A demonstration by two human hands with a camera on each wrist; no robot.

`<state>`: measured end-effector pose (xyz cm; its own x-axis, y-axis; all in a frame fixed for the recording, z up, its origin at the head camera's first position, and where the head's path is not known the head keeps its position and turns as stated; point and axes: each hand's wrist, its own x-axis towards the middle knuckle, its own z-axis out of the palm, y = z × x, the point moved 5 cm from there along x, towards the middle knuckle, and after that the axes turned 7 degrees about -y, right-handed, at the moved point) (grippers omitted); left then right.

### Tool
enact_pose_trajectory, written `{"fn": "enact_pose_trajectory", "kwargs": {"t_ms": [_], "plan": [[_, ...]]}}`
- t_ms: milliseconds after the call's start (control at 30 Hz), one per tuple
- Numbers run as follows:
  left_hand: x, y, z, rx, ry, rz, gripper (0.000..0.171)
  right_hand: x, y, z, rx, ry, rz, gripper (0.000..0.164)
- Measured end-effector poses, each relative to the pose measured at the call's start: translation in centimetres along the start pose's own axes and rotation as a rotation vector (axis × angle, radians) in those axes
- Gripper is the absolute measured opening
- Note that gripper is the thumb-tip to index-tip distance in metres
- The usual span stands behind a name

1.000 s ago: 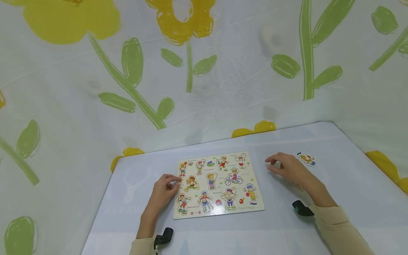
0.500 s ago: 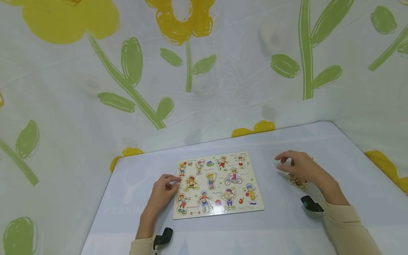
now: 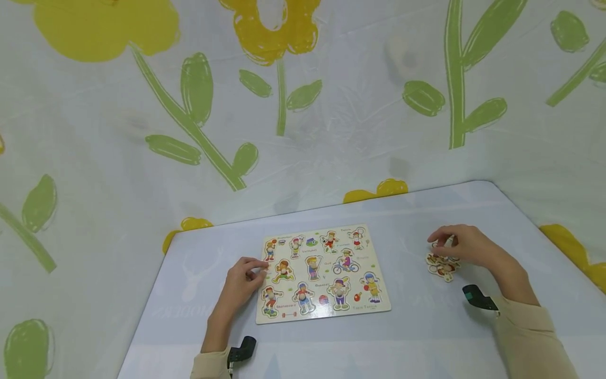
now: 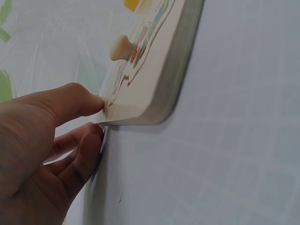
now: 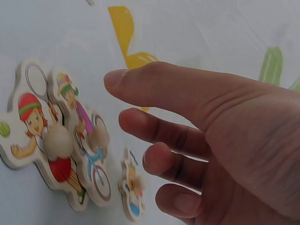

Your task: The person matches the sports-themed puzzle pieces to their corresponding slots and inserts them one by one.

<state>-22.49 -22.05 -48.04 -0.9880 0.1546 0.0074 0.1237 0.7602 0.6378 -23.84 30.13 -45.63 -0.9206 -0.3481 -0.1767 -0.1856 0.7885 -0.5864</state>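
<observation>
A peg puzzle board [image 3: 297, 284] with pictures of children playing sports lies flat on the table. At its left edge, my left hand [image 3: 239, 287] pinches the board, thumb on top and fingertips at the underside. A round wooden knob [image 4: 121, 48] sticks up from it in the left wrist view. To the board's right, my right hand [image 3: 468, 247] hovers over a small pile of puzzle pieces [image 3: 442, 268], fingers curved and apart, holding nothing. In the right wrist view, a tennis girl piece [image 5: 30, 115] and a bicycle piece [image 5: 80, 115] overlap, their knobs facing up.
Another small puzzle piece [image 5: 132, 190] lies beyond these two in the right wrist view. The table [image 3: 407, 337] has a pale cover, and a flower-patterned curtain [image 3: 341, 121] hangs behind it. Black wrist cameras [image 3: 479, 297] sit at both wrists.
My right hand has moved rightward, away from the board and over the loose pieces, uncovering more of the pile. The left hand stays at the board's edge.
</observation>
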Motion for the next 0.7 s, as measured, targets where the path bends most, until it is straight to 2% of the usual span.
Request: {"fn": "enact_pose_trajectory", "kwargs": {"t_ms": [333,567,700], "plan": [[0.0,-0.1,-0.2,-0.001,0.005,0.007,0.019,-0.3,1.1,-0.2,0.018,-0.024,-0.045,0.017],[0.1,-0.3,0.0,0.003,0.005,0.020,0.019,-0.3,1.6,0.4,0.035,-0.100,0.021,0.022],[0.1,-0.3,0.0,0.000,0.005,0.027,0.018,-0.4,1.5,0.4,0.028,-0.111,0.031,0.024]]}}
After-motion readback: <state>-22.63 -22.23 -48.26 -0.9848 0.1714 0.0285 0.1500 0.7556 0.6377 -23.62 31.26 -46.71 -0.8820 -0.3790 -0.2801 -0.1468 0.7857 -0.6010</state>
